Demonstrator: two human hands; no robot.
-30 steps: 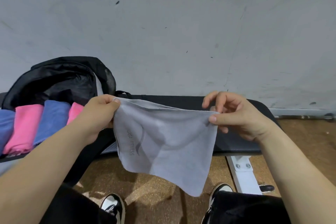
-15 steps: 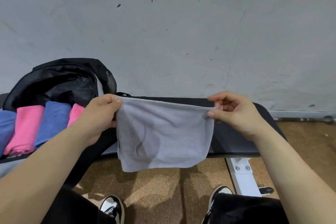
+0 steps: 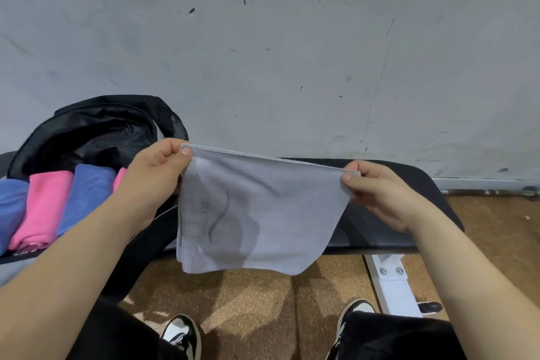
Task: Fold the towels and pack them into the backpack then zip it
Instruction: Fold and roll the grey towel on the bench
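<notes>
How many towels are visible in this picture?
5. One grey cloth towel, held between left hand and right hand. In the black backpack, left to right: blue towel, pink towel, second blue, second pink. More may be hidden.

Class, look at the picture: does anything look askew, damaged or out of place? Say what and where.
Mainly the grey towel, pinched between the left hand and right hand: its fold is uneven, the right edge slanting inward and layers staggered at the lower left. The wall bears dark scuffs.
</notes>
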